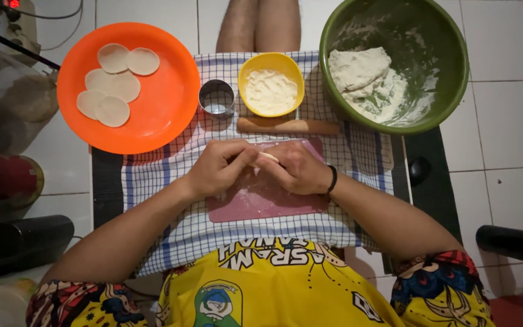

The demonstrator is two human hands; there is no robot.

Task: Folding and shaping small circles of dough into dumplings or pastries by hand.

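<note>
1. I see a small pale piece of dough (pixel 266 158) pinched between my two hands, just above the pink mat (pixel 261 200); only a sliver of it shows between the fingers.
2. My left hand (pixel 219 169) curls around the dough from the left, its grip clenched on it with the thumb pressing toward the other hand.
3. My right hand (pixel 298 169) meets it from the right, fingers folded over the same piece, grip likewise closed on the dough; a dark band sits on that wrist.
4. The mat lies on a blue-checked white cloth (pixel 171 163), dusted with flour.
5. Just beyond the hands, a wooden rolling pin (pixel 289 126) lies crosswise, touching a yellow bowl (pixel 244 75) of flour behind it.
6. A round metal cutter (pixel 216 99) stands just left of that bowl.
7. Far left, an orange plate (pixel 164 103) carries six flat dough rounds (pixel 113 85), some overlapping.
8. Far right, a green bowl (pixel 443 36) holds a lump of dough (pixel 358 66) and loose flour.
</note>
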